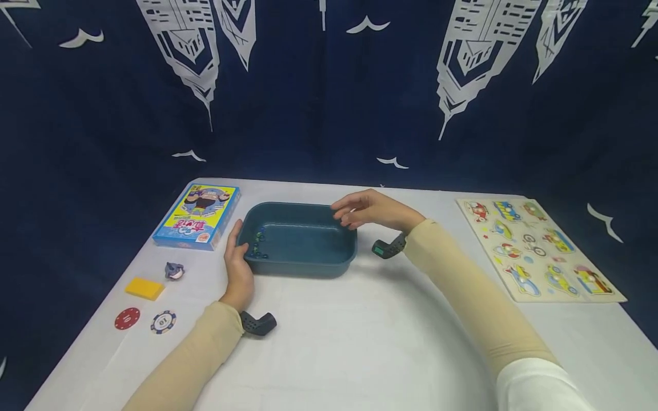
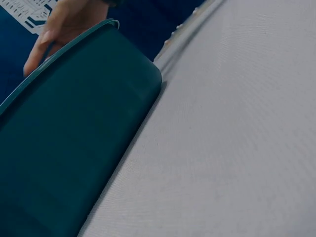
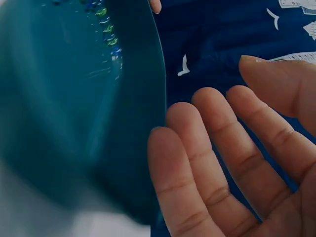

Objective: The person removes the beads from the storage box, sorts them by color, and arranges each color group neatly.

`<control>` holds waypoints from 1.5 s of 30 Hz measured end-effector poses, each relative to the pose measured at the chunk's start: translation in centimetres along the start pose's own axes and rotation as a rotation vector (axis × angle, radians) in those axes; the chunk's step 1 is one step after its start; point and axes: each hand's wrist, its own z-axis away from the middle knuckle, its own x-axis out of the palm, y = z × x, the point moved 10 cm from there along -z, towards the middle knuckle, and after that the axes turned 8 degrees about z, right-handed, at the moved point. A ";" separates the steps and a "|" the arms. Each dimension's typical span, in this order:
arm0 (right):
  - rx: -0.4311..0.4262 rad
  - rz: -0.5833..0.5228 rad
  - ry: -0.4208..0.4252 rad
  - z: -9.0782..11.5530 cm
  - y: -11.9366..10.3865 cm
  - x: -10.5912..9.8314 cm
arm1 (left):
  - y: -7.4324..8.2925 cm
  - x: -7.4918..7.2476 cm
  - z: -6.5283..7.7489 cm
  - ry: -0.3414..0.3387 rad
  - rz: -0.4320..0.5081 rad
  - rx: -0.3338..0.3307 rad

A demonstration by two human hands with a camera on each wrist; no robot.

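A dark teal rectangular tub stands on the white table, with several small blue and green glass marbles gathered along its left end. Against the tub's left side rests my left hand, its fingers along the outer wall and its thumb near the rim. At the tub's right end my right hand hovers beside the rim. The right wrist view has the right hand's fingers spread and loosely straight, holding nothing. Left-hand fingers are mostly out of sight in the left wrist view, where the tub wall fills much of the picture.
A blue and yellow box lies at the back left. Nearer are a small grey figure, a yellow block, a red chip and a white-and-blue chip. On the right lies a picture puzzle board. A dark patterned curtain hangs behind.
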 end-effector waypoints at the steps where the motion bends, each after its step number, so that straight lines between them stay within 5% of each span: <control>1: 0.005 -0.002 -0.013 -0.6 -0.3 0.3 | 0.0 0.1 0.0 -0.001 0.002 -0.001; 14: -0.012 -0.019 -0.081 -8.8 -2.1 5.1 | -0.4 -0.2 -0.3 -0.006 0.003 -0.030; 28: 0.067 0.126 -0.135 -14.3 -1.1 10.8 | -0.4 0.0 -0.3 -0.015 0.018 -0.031; 45: 0.086 0.537 -0.024 -15.6 -2.1 11.9 | -0.4 0.1 0.0 -0.023 0.029 -0.053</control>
